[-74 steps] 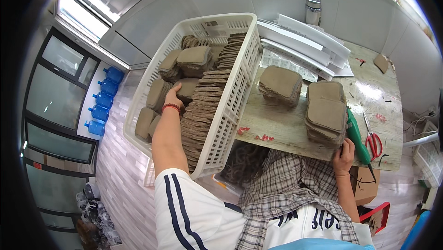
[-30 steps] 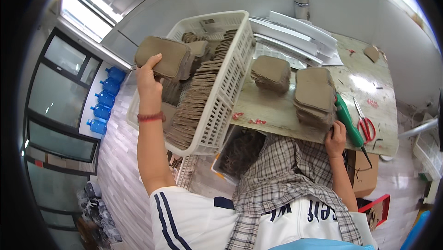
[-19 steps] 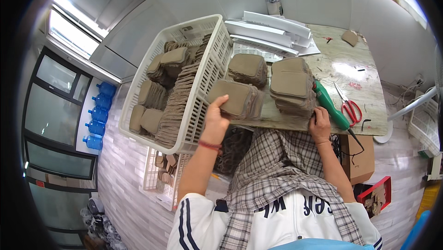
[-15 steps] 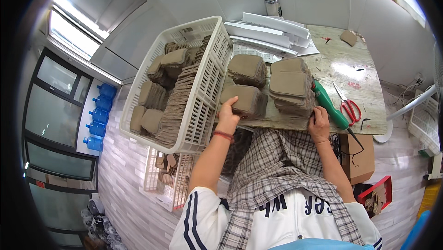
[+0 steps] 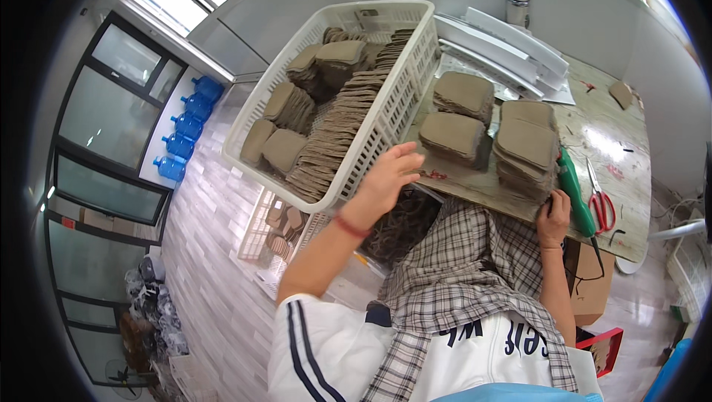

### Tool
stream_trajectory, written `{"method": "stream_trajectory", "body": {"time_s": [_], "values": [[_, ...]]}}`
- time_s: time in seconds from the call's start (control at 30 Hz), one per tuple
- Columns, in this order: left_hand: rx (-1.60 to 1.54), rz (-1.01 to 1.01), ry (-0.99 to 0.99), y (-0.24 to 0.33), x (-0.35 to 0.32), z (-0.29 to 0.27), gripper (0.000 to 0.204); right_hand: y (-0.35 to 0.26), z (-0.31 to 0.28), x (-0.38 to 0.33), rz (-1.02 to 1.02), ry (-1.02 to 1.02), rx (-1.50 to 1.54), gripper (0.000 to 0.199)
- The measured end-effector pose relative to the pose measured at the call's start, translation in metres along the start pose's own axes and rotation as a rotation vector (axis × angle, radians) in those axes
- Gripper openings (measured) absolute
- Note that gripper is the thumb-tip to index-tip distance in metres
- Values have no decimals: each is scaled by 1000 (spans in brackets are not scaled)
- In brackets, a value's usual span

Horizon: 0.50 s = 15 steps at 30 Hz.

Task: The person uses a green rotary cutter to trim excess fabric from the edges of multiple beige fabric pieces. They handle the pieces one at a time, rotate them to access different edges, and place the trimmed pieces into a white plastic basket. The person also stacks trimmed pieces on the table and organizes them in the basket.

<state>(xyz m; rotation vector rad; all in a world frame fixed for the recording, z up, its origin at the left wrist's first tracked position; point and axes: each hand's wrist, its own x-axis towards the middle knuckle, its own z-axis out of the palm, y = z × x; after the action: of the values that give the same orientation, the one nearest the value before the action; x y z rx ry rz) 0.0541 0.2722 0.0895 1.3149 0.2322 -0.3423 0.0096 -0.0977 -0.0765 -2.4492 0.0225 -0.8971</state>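
Observation:
My left hand [image 5: 389, 174] hovers with fingers spread at the table's front edge, just left of a stack of brown flat pads [image 5: 454, 136]; it holds nothing. Two more stacks lie on the table: one behind [image 5: 464, 95] and a taller one to the right [image 5: 526, 147]. My right hand [image 5: 555, 216] rests at the table edge against the base of that tall stack. A white slatted basket [image 5: 393, 109] to my left is full of the same brown pads [image 5: 326, 142], some in rows, some in piles.
A green-handled tool [image 5: 572, 190] and red scissors [image 5: 601, 205] lie right of the stacks. White flat panels [image 5: 504, 46] and a metal can [image 5: 517, 6] sit at the table's back. A lower basket [image 5: 278, 228] holds more pads. Blue water jugs [image 5: 185, 135] line the floor.
My left hand lifted a stack of pads out of the basket, carried it right, set it on the table and let go. My right hand stayed at the tall stack.

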Motion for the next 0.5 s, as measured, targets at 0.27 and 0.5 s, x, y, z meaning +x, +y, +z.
{"method": "stream_trajectory", "body": {"time_s": [0.27, 0.5], "values": [[935, 643, 320, 168, -47, -173, 27, 1, 6, 0, -29, -3, -32, 26], [1515, 199, -42, 146, 55, -234, 30, 2, 5, 0, -12, -17, -76, 28]]}}
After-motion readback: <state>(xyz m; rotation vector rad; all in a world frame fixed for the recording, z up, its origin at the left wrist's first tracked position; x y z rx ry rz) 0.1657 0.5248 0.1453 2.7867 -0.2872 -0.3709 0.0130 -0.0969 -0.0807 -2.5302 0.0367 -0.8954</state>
